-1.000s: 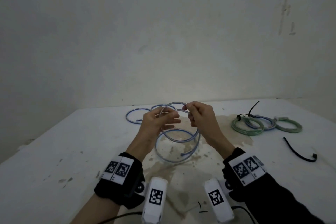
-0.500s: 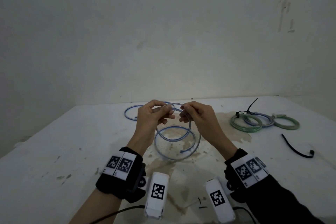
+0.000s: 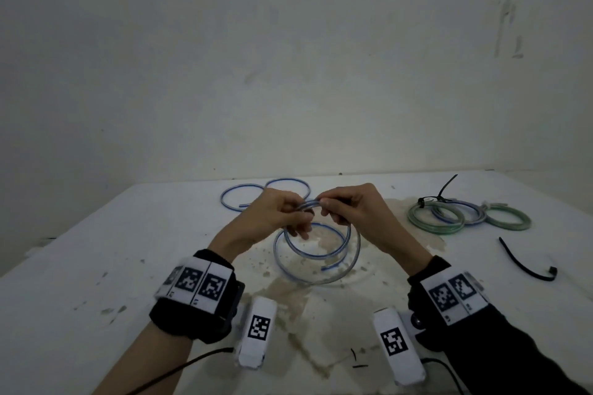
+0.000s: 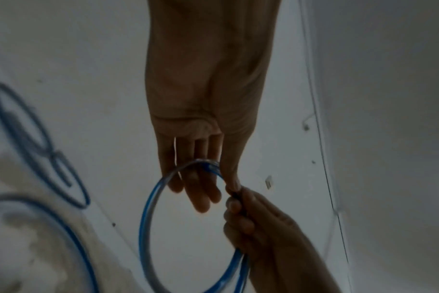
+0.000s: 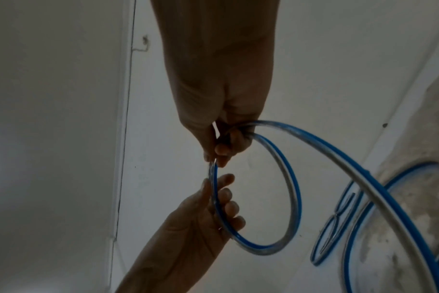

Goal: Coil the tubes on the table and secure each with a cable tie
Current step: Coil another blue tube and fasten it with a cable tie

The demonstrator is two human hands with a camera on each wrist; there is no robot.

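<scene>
Looping in the centre of the head view, the clear flexible tube with a blue stripe (image 3: 316,253) is lifted over the stained white bench (image 3: 96,266). The left hand (image 3: 276,213) and right hand (image 3: 353,208) almost touch and both pinch its top arc. Another blue-striped tube (image 3: 244,197) lies behind; green and blue tied coils (image 3: 449,218) and a loose black cable tie (image 3: 526,261) lie at the right.

Bare workroom, scuffed white wall (image 3: 288,58), stained white table (image 3: 80,266), coiled tubing (image 3: 449,218)
</scene>
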